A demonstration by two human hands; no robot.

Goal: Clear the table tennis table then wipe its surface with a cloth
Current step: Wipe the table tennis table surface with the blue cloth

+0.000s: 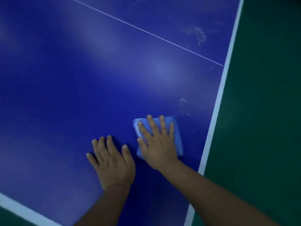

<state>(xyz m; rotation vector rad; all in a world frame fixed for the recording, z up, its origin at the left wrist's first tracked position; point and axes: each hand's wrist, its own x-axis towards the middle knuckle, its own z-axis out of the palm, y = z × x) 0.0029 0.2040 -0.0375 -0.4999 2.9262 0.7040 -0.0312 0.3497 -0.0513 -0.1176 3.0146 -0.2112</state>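
Right hand (157, 142), fingers straight and spread, presses a folded blue cloth (176, 137) flat on the blue table (81, 79) near its right white edge line. Whitish smudges (184, 101) lie just beyond the cloth, farther from the person. Left hand (112, 162) rests flat and empty beside it, so the right is nearer.

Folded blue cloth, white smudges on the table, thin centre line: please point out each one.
folded blue cloth (176, 136), head view, its bare right part beside the fingers.
white smudges (197, 34), head view, the middle of the largest patch, far right.
thin centre line (146, 32), head view, the line's middle stretch.
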